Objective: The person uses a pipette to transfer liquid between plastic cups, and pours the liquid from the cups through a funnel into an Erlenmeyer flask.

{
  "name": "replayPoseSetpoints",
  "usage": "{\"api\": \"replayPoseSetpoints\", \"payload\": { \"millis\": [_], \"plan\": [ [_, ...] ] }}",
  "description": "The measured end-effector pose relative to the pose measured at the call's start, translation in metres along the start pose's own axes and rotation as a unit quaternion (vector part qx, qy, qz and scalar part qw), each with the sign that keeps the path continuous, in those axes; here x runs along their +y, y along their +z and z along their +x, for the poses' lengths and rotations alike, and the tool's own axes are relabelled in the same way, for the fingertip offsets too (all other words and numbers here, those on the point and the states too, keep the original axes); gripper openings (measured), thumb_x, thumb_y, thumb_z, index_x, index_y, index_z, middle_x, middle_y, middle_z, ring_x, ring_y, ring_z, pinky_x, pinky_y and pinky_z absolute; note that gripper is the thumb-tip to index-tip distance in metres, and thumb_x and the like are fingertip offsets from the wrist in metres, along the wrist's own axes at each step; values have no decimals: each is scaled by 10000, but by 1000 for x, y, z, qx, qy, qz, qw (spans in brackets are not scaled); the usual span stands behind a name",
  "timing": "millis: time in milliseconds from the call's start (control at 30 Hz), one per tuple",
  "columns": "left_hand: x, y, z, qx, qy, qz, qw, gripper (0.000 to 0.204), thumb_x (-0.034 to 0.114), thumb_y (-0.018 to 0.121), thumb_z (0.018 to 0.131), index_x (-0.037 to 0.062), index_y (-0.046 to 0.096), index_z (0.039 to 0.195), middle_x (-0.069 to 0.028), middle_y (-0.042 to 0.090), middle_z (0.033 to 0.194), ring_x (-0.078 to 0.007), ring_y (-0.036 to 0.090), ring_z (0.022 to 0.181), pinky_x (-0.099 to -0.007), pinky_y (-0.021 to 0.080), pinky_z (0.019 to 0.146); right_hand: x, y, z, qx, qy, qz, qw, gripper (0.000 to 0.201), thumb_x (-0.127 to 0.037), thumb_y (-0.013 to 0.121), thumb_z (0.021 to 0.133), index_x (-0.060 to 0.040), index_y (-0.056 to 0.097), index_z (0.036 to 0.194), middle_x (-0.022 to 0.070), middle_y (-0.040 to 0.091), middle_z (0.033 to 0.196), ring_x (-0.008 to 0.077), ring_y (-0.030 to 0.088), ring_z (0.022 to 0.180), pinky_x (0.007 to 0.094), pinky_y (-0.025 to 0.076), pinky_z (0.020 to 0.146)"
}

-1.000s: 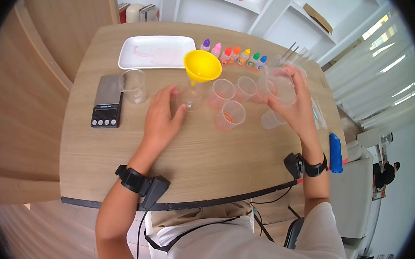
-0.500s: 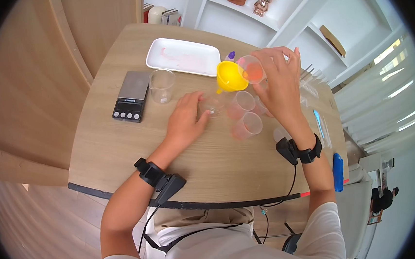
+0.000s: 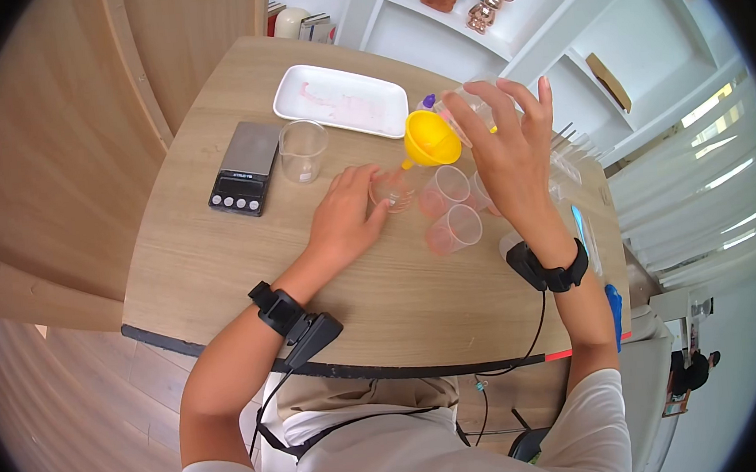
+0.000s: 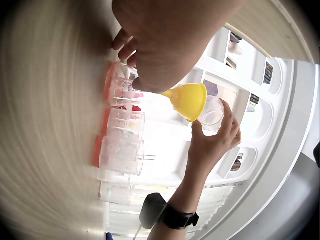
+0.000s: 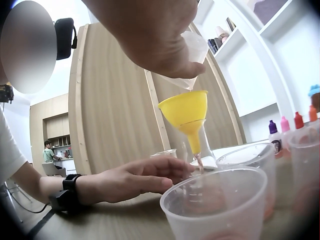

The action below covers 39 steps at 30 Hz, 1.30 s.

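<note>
The right hand (image 3: 514, 163) holds a clear plastic cup (image 4: 212, 114) by its side, tipped over the yellow funnel (image 3: 433, 139). In the right wrist view, pinkish liquid (image 5: 200, 163) shows below the funnel's spout. The funnel stands in the mouth of a clear glass vessel (image 3: 392, 192). Thumb and fingers of the left hand (image 3: 343, 219) are round this vessel on the table. Right beside it stand plastic cups with pink-red liquid, among them a front cup (image 3: 455, 230) and one behind it (image 3: 444, 191).
At the left are a digital scale (image 3: 240, 171) and a glass beaker (image 3: 304, 153). A white tray (image 3: 341, 101) with pink smears lies at the back. Dropper bottles, one with a purple cap (image 5: 273, 127), stand behind the cups. A blue object (image 3: 615, 310) lies at the right edge.
The right hand has lifted a cup from the right side, carried it left to the funnel and tipped it further. The left hand stays at the glass vessel; the head view has shifted.
</note>
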<state>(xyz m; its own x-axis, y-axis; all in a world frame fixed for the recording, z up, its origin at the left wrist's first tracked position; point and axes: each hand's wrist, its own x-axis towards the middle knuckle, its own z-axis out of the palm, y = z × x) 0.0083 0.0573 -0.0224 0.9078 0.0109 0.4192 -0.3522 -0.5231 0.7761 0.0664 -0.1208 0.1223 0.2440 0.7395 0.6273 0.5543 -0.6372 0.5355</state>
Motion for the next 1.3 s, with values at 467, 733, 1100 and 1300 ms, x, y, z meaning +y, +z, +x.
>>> {"api": "replayPoseSetpoints", "payload": {
  "millis": [467, 733, 1100, 1300],
  "plan": [
    [-3, 2, -1, 3, 8, -4, 1000, 460, 139, 675, 827, 23, 512, 1240, -153, 582, 1137, -305, 590, 1024, -387, 475, 877, 28, -28, -30, -53, 285, 239, 927, 640, -129, 781, 702, -113, 529, 1290, 85, 573, 1160, 285, 496, 1117, 411, 361, 1043],
    [1, 0, -2, -9, 0, 8, 1000, 456, 142, 674, 839, 27, 513, 1250, -144, 584, 1160, -290, 593, 1026, -382, 477, 883, 35, -56, -111, -137, 360, 307, 871, 645, -120, 791, 685, -56, 507, 1261, 103, 559, 1213, 299, 454, 1205, 398, 351, 1037],
    [-2, 1, -1, -15, -3, 28, 999, 464, 146, 681, 842, 27, 513, 1258, -132, 592, 1166, -275, 599, 1014, -373, 487, 876, -2, -39, -159, -239, 258, 182, 918, 759, -178, 845, 633, -159, 516, 1317, 121, 453, 1338, 435, 285, 1350, 571, 243, 1105],
    [-1, 0, 0, -19, -5, 26, 999, 462, 142, 682, 843, 24, 512, 1256, -136, 593, 1163, -276, 606, 1008, -371, 489, 870, -14, -42, -129, -226, 240, 212, 920, 822, -281, 898, 563, -127, 543, 1289, 120, 422, 1359, 442, 237, 1388, 595, 196, 1127]
  ]
}}
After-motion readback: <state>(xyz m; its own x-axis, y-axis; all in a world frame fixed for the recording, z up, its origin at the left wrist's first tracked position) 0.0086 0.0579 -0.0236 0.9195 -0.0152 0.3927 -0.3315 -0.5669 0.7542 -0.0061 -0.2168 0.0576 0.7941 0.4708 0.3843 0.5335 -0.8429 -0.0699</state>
